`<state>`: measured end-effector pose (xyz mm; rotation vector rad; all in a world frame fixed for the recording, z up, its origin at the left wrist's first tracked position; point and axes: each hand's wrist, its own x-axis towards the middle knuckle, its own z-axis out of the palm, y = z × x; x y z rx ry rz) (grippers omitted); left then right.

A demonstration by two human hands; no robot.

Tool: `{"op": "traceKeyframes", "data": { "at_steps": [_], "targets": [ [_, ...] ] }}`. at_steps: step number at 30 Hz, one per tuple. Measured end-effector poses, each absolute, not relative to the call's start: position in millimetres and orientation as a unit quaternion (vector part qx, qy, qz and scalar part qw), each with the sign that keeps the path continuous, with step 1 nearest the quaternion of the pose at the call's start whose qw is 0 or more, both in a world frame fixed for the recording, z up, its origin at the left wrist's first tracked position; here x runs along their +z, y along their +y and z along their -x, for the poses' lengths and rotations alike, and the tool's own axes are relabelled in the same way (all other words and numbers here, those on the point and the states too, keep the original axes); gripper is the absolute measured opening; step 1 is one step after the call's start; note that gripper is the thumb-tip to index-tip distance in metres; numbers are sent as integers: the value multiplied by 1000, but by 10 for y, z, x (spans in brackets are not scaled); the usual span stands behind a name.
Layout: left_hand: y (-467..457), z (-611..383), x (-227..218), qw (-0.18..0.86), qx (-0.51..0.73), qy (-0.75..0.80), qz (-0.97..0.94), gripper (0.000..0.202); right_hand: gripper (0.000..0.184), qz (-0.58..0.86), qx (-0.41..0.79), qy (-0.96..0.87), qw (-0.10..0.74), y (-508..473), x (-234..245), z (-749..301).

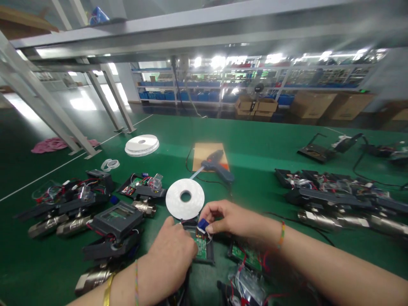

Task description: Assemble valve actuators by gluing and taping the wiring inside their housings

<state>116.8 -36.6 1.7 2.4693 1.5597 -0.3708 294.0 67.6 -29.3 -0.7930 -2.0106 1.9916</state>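
My right hand [219, 219] pinches a small blue block [203, 224] between thumb and fingertips. White and dark wires run from the block's lower side over a green circuit board [201, 248]. That board sits in a shallow black housing [208, 260]. My left hand [174, 244] is curled closed at the housing's left edge and seems to grip it, its fingertips mostly hidden. Just beyond both hands lies a white tape roll [174, 199] with a round hole. Right of the housing is another green circuit board [247, 255] with red wires, partly under my right forearm.
Wired black units with metal valve bodies [95, 276] crowd the left; a similar row [325, 219] lies right. A glue gun [218, 168] rests on a tan sheet [200, 151], its cord nearby. White rolls [142, 144] lie further back. A metal shelf beam [204, 27] crosses overhead.
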Motion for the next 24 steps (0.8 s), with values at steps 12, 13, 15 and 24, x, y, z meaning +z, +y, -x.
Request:
{"op": "traceKeyframes", "data": {
  "at_steps": [12,13,15,24],
  "targets": [
    [-561,-863,-73,108,-93,546,-826,20,18,124,569,-812,-33,776,-92,-2831],
    [-565,-863,-76,109,-94,547,-825,18,17,111,540,-833,-37,762,-69,-2816],
    [-569,-865,-93,108,-81,544,-828,17,19,85,482,-871,-44,723,-40,-2788],
    [-573,-790,-320,88,8,531,-843,23,23,18,311,-947,-79,654,-13,-2709]
  ]
}}
